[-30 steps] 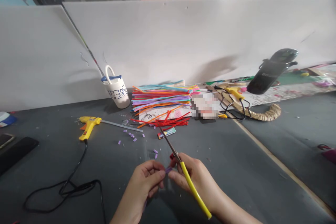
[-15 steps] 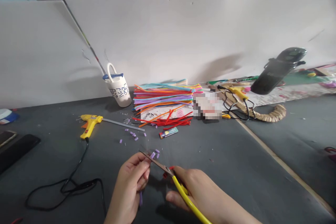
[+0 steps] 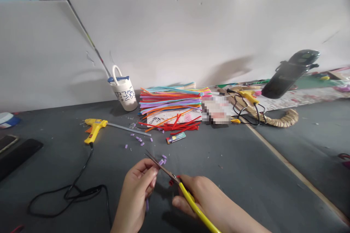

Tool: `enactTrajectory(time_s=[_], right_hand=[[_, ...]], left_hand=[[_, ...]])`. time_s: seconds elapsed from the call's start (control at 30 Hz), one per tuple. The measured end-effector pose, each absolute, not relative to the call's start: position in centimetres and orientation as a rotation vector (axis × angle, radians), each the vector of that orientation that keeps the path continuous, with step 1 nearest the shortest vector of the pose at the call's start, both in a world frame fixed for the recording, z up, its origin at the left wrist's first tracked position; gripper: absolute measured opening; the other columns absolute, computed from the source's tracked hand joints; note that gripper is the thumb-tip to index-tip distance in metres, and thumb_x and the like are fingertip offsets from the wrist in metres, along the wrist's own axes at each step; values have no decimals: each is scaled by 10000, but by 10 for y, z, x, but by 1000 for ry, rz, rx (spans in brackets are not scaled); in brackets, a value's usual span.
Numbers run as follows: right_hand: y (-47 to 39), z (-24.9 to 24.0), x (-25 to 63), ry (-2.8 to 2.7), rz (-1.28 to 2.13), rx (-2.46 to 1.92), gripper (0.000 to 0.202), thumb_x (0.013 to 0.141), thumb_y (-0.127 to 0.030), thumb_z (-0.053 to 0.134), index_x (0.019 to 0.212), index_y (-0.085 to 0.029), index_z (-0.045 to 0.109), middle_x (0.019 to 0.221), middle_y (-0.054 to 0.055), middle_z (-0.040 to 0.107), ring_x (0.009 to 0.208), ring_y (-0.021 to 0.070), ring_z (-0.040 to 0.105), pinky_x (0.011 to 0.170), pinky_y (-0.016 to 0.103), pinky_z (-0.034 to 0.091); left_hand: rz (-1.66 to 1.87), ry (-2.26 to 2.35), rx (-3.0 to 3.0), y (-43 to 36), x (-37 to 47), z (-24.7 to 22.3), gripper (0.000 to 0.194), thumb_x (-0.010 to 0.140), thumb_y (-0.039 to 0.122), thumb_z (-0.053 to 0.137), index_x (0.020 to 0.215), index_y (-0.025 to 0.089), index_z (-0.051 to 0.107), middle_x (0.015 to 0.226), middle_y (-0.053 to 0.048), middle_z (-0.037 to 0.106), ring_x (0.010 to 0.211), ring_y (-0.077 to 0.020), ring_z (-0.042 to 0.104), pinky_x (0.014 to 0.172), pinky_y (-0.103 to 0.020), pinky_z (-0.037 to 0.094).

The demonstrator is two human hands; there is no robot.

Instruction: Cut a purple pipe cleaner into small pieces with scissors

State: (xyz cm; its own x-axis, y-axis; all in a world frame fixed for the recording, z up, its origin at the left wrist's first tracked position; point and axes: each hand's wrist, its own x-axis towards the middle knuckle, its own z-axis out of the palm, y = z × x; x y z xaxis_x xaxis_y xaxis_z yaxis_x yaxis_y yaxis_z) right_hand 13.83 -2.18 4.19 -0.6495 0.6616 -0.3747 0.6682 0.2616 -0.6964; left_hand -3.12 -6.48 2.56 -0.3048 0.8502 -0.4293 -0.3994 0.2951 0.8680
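Observation:
My left hand [image 3: 140, 185] is closed in a pinch on a purple pipe cleaner [image 3: 147, 204], whose lower end hangs below the palm. A short purple end shows above the thumb, against the scissor blades. Wrapped around the yellow-handled scissors [image 3: 188, 197], my right hand [image 3: 203, 193] keeps the blades pointing up and left across my left fingertips, slightly apart. A small red object [image 3: 171, 182] shows by the right fingers; its kind is unclear. Several short purple pieces [image 3: 140, 139] are scattered on the dark table beyond my hands.
A yellow glue gun [image 3: 94, 128] lies left, its cable looping forward. Bundled colored pipe cleaners [image 3: 169, 101] and loose red ones [image 3: 186, 126] lie at the back, near a small tube [image 3: 175, 138]. A white cup [image 3: 125, 96] and a black bottle [image 3: 287, 76] stand by the partition.
The scissor tips show slightly farther apart. The purple end at the blades has shifted a little to the right. Both hands stay almost in place.

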Motion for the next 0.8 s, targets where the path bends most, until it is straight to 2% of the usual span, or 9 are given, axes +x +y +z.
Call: enactTrajectory(time_s=[0.8], right_hand=[[-22, 39, 138, 2452, -1403, 1310, 293, 812, -453, 473, 736, -176, 531, 619, -9, 526, 515, 101, 385, 463, 197, 263]], left_hand=[[1328, 1437, 518, -64, -31, 23, 172, 685, 311, 664, 659, 149, 612, 445, 83, 376, 386, -27, 231, 367, -126, 166]])
